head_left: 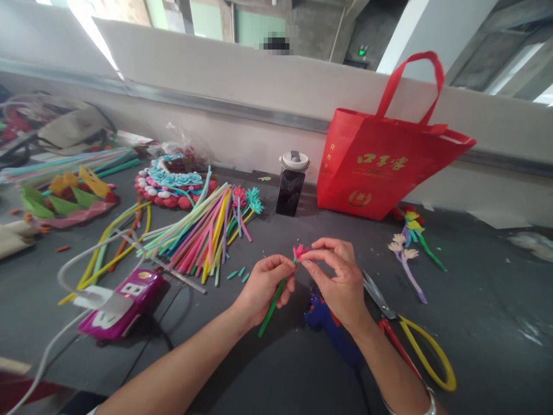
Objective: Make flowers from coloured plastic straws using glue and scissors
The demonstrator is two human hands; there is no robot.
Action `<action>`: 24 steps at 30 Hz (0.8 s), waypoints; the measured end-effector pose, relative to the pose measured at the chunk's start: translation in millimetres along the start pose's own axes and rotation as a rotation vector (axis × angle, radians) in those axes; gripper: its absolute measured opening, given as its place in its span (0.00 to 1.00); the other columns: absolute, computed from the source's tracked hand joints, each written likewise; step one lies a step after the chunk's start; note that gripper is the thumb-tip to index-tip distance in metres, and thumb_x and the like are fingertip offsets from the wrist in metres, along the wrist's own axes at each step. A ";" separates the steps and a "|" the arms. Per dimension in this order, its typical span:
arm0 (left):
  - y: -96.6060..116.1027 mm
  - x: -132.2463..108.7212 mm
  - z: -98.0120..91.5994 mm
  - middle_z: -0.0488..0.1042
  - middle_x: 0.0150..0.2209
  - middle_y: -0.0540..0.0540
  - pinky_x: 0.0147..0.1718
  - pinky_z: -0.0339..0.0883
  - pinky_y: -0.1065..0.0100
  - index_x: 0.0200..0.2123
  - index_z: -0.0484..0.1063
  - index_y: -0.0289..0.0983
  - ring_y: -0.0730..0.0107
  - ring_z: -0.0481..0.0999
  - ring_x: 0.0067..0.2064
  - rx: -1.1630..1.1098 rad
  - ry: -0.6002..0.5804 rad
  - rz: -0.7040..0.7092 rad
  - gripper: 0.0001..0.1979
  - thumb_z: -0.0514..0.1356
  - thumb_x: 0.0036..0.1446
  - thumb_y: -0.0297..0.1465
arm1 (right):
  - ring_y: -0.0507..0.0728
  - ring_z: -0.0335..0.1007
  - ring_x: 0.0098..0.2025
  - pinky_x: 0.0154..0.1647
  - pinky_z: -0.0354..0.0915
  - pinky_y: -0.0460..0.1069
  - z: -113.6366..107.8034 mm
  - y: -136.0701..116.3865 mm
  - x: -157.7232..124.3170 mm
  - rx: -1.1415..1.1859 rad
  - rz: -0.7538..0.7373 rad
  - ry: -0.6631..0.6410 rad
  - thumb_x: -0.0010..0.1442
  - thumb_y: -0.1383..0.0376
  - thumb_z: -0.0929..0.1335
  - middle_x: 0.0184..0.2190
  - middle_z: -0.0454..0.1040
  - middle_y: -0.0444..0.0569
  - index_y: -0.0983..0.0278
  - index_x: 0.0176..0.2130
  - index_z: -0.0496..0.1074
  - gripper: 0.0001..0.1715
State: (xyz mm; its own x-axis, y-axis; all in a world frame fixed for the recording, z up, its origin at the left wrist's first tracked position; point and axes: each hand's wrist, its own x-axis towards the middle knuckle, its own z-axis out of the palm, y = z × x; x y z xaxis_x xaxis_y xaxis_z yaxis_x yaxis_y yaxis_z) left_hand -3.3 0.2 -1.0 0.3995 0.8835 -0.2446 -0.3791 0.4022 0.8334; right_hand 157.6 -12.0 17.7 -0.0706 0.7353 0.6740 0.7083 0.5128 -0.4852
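Note:
My left hand (270,285) is closed round the green pipe-cleaner stem (272,310) of a small flower, holding it tilted with the lower end hanging free. At its top sits a pink flower head (299,252), and the thumb and fingers of my right hand (334,274) pinch its petals. Partly hidden under my right forearm lies a blue glue gun (322,316). Scissors (389,311) with red and yellow handles rest just right of that arm. Several small teal pieces (239,272) lie on the table left of my hands.
Loose pipe cleaners (203,230) are heaped left of centre beside finished flowers (247,199). A purple power strip (125,302) with white cables stands at front left. Behind are a tumbler (294,161), a phone (290,193) and a red bag (380,161). More flowers (406,253) lie right.

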 end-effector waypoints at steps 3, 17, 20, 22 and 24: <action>-0.1 -0.4 0.5 0.70 0.18 0.53 0.09 0.50 0.77 0.31 0.69 0.36 0.79 0.61 0.13 0.011 -0.001 0.005 0.11 0.64 0.53 0.37 | 0.59 0.66 0.47 0.51 0.64 0.57 0.0 0.6 0.6 -0.012 0.001 0.002 0.61 0.68 0.72 0.40 0.72 0.47 0.57 0.36 0.78 0.05; 1.3 -0.7 2.2 0.69 0.17 0.54 0.08 0.50 0.78 0.30 0.69 0.37 0.79 0.61 0.12 0.025 0.010 0.008 0.11 0.65 0.52 0.37 | 0.59 0.66 0.47 0.50 0.64 0.57 1.5 0.0 0.0 -0.011 -0.011 -0.015 0.61 0.69 0.72 0.39 0.72 0.47 0.58 0.36 0.77 0.05; 1.2 -0.6 2.1 0.69 0.17 0.54 0.08 0.50 0.78 0.30 0.68 0.37 0.79 0.61 0.12 0.026 0.010 0.009 0.10 0.65 0.52 0.36 | 0.59 0.66 0.47 0.50 0.64 0.57 0.7 1.1 0.1 -0.020 -0.011 0.000 0.61 0.68 0.71 0.39 0.72 0.47 0.58 0.36 0.77 0.04; 1.2 -0.9 2.2 0.69 0.17 0.54 0.08 0.50 0.78 0.29 0.68 0.37 0.79 0.61 0.12 0.027 0.007 0.014 0.10 0.64 0.52 0.36 | 0.59 0.66 0.47 0.50 0.64 0.57 0.1 1.3 0.0 -0.020 -0.009 0.000 0.61 0.68 0.71 0.39 0.72 0.47 0.58 0.36 0.77 0.05; 1.1 -1.1 2.2 0.69 0.17 0.54 0.09 0.50 0.78 0.29 0.68 0.37 0.79 0.61 0.12 0.030 0.009 0.017 0.10 0.64 0.52 0.36 | 0.59 0.66 0.46 0.50 0.64 0.57 -0.2 1.0 0.0 -0.020 -0.007 -0.002 0.61 0.68 0.71 0.39 0.72 0.47 0.58 0.36 0.77 0.05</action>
State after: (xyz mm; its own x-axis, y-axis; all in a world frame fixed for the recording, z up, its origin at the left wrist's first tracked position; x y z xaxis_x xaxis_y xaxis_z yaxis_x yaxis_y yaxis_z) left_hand -2.3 -0.8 1.3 0.3860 0.8921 -0.2349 -0.3600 0.3801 0.8520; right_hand 158.5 -11.6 17.3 -0.0771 0.7324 0.6765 0.7214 0.5093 -0.4692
